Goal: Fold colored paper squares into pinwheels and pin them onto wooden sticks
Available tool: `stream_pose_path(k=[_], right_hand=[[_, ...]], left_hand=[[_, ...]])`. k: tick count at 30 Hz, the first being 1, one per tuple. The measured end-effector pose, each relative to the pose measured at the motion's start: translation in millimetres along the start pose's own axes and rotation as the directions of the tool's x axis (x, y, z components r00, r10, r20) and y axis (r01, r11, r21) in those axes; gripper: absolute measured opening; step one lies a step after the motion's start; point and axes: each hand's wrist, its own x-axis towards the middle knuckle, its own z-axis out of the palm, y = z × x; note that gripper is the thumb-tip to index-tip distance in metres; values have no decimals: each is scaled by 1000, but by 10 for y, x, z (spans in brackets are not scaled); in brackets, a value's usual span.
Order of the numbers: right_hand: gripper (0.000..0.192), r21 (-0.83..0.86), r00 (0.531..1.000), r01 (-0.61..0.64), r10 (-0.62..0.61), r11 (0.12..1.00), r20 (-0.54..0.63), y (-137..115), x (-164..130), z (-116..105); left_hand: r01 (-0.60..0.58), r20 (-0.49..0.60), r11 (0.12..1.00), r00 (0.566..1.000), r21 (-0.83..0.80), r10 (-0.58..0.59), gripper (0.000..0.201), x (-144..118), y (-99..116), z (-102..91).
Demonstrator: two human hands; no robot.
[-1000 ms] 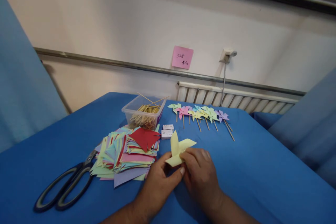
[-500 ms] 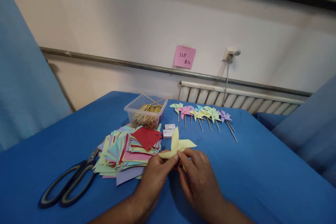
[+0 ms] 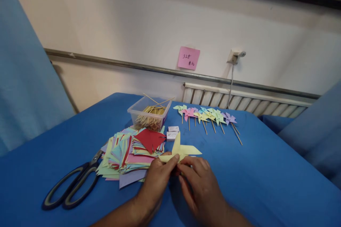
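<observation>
Pale yellow paper pinwheel (image 3: pixel 179 150) pinched at its centre between fingers of left hand (image 3: pixel 159 179) and right hand (image 3: pixel 198 182), low over the blue counter (image 3: pixel 266 170) beside the paper stack (image 3: pixel 130 154); best kept firmly pinched so folded points stay overlapped, blades uncrushed.

A pink sticky note (image 3: pixel 189 58) on the cream wall, in the upper middle of the frame just above the metal rail, carries dark handwriting in two short lines. The upper line begins with the digits "32", followed by a character that looks like "才"; the lower line is two small characters too blurred to read. Two small white boxes (image 3: pixel 172 132) lie at the middle of the frame on the blue cloth; their print is too small to make out.
</observation>
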Motion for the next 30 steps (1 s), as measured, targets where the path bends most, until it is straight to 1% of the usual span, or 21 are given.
stream_pose_path(k=[3,5,7,9,13,20,23,26,28,30], right_hand=[[21,108,995,-63,71,992,-68,38,-12,13],[14,142,982,-132,149,981,-114,80,-18,24],[7,149,969,-195,214,969,-124,118,-23,33],[7,150,965,-220,238,964,-113,140,-30,41],[9,159,964,-224,242,961,-106,150,-50,69],[8,93,975,-205,212,974,-72,193,-73,161],[9,76,975,-205,210,976,-66,210,-68,207],[10,59,975,-217,219,974,-24,202,-72,240],[12,68,974,-225,224,972,25,177,-76,228],[13,114,975,-223,221,968,35,151,-50,169]], left_hand=[[3,45,1000,999,29,-4,31,-2,4,-2],[-16,59,996,998,92,11,30,-20,12,6],[-45,74,985,997,166,33,28,-51,21,22],[-77,82,969,995,236,59,28,-90,33,41],[-105,84,943,993,315,82,29,-149,56,66],[-127,79,944,991,304,108,24,-150,33,59],[-89,56,957,996,278,76,22,-110,0,43],[-45,14,961,999,273,43,24,-51,-37,19],[-28,-18,962,999,270,34,25,-19,-54,7],[-10,-46,963,999,269,24,24,-4,-61,6]])
